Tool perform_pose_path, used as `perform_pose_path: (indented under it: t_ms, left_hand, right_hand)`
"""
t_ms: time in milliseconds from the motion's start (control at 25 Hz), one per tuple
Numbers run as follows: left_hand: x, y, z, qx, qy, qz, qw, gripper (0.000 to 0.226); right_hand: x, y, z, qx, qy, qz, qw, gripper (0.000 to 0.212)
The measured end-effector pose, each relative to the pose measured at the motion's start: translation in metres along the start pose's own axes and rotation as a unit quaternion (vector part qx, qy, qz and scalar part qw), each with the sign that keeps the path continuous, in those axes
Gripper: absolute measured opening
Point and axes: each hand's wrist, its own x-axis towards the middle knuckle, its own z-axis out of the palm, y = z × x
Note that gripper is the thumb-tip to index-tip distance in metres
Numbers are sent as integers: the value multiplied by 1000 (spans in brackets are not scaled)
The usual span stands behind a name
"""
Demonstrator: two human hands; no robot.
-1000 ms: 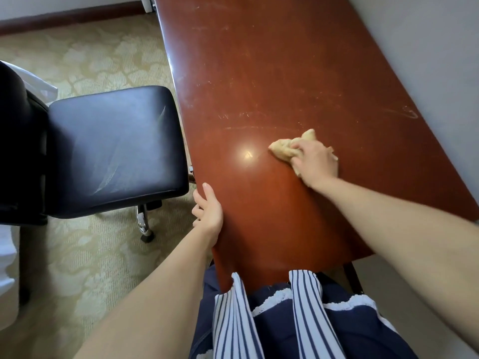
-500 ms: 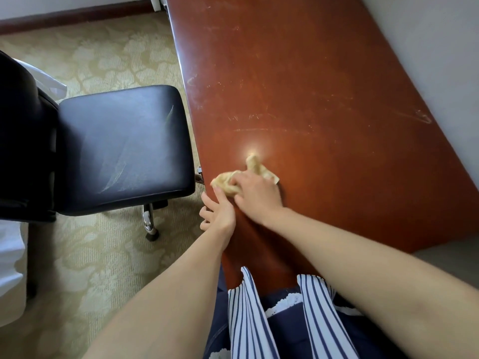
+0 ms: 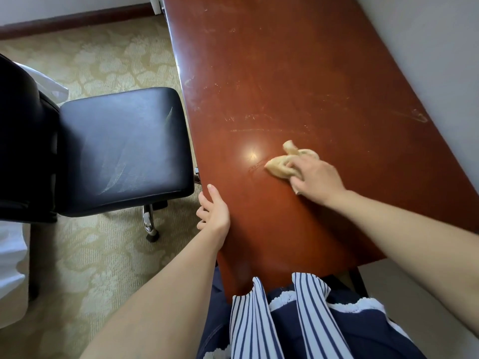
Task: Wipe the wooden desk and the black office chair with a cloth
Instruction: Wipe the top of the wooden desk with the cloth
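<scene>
Since half a second ago the right grip [image 3: 317, 180] has swept the cloth [image 3: 287, 161] away from the chair [image 3: 121, 149], off the tabletop's [image 3: 298, 73] chair-side edge and out toward its middle. The left grip [image 3: 215, 211] has stayed where it was, just past the chair's front corner.

That right grip is curled over the bunched cloth and presses it flat to the wood; a loose fold pokes out on the side away from the person. The left grip holds nothing loose. Its palm lies on the tabletop's edge nearest the chair, one finger straight along the edge and the rest hooked over it, seemingly as a brace.

The wiping looks partway done. Pale scuffs and smears show on the wood beyond the cloth, farther from the person than the chair seat, and the seat itself carries dusty streaks, apparently unwiped.

The main risk is uneven coverage: a wadded cloth probably cleans only a narrow band, so fast back-and-forth strokes could leave gaps. Reaching the far marks may pull the bracing palm off the edge. The chair stands on castors, so pressing on its seat could roll it away.
</scene>
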Motion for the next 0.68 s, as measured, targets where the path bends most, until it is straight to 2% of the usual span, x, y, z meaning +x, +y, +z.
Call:
perform_pose_path:
  t_ms: [80, 160, 200, 280, 360, 480, 560, 680]
  left_hand:
    - [0, -1, 0, -6, -2, 0, 1000, 67]
    - [1, -1, 1, 0, 2, 5, 1000, 68]
    - [1, -1, 2, 11, 4, 16, 1000, 69]
    - [1, -1, 1, 26, 8, 38, 999, 69]
    - [0, -1, 1, 14, 8, 29, 999, 69]
    - [-3, 3, 2, 12, 13, -4, 1000, 68]
    - [-3, 5, 2, 21, 12, -3, 1000, 67]
    - [-2, 5, 0, 34, 6, -1, 999, 66]
  right_hand:
    - [14, 18, -7, 57, 50, 139, 987, 23]
    - [27, 18, -8, 85, 92, 249, 960, 21]
    - [33, 11, -5, 76, 100, 280, 952, 21]
    - [42, -12, 0, 70, 105, 290, 949, 24]
    - [47, -46, 5, 117, 66, 233, 963, 27]
    - [35, -98, 21, 120, -4, 73, 990, 26]
    - [20, -118, 29, 111, -23, -4, 994, 25]
    - [8, -113, 31, 71, -35, -92, 993, 27]
